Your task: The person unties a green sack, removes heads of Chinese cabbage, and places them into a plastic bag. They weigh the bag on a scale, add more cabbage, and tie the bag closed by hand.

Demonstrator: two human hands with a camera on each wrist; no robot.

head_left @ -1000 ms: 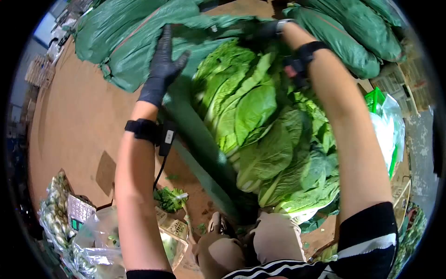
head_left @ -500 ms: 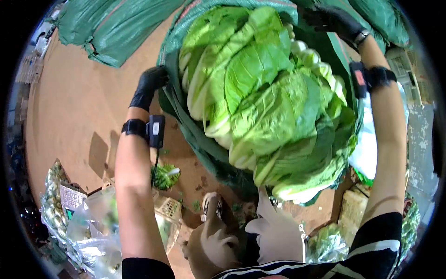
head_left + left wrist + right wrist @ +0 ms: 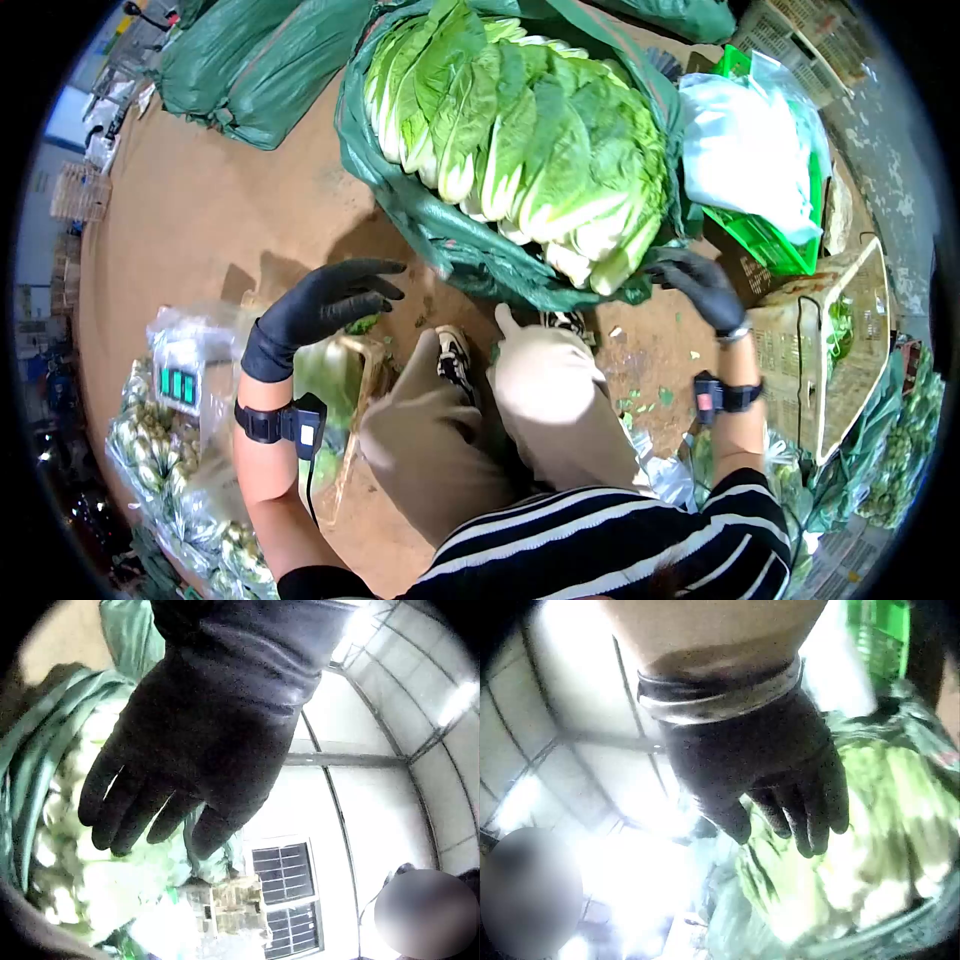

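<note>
Long leafy green cabbages with white stem ends lie packed side by side in an open green woven sack. The sack's edge is rolled down around them. My black-gloved left hand hovers left of my knees, palm inward, fingers extended and holding nothing. Beside the sack's front right edge, my gloved right hand has loosely bent fingers with nothing between them. In the right wrist view, these fingers overlap the cabbages. The left wrist view shows the left glove with its fingers slightly spread.
Full green sacks lie at the back left. To the right stand a bright green crate with white plastic on it and a beige basket. Bagged vegetables and a calculator sit at the left.
Both hands have left the sack's rim and come back toward my body. The sack's edge now lies lower around the cabbages, and the view has shifted, showing more of my legs.
</note>
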